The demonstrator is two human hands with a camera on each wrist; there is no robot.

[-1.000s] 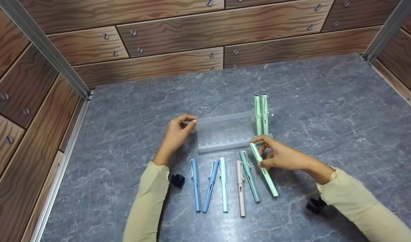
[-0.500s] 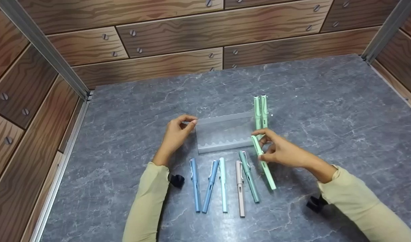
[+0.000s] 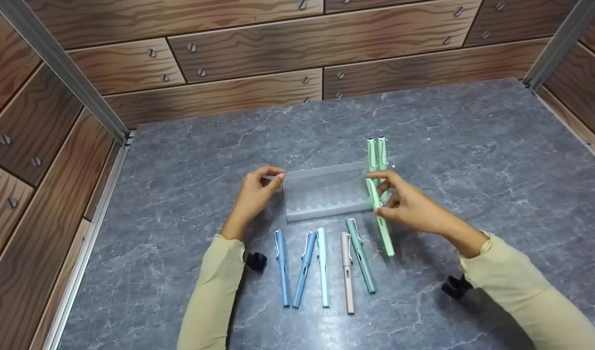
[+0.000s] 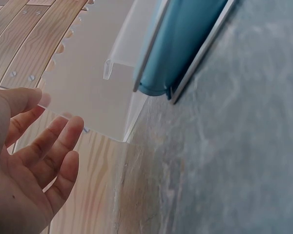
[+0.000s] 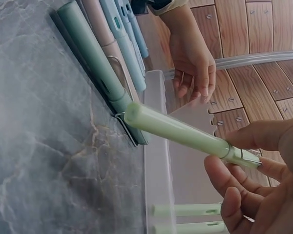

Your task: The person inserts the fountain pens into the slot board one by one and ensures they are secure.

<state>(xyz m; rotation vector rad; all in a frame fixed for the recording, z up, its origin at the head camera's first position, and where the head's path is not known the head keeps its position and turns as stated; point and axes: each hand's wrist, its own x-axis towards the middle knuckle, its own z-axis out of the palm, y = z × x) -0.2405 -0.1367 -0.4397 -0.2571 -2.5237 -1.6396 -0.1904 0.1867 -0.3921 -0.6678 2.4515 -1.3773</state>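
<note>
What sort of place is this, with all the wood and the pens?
It looks like a small work booth, though I can't be sure. Wood-patterned panels rise behind a grey marbled tabletop, metal posts stand at two corners, and pens lie near a translucent rack.

Largely hidden by the right hand [image 3: 410,204] and its held pen [image 3: 384,233] in the head view are the lower parts of two light green pens [image 3: 372,154] and the near right corner of the clear rack [image 3: 326,189]. Both sleeves [image 3: 212,291] are cropped below. A white speck [image 3: 428,139] is too small to identify. A blue pen [image 4: 185,44] is cropped at the left wrist view's top, a pinkish pen [image 5: 101,24] at the right's.
</note>
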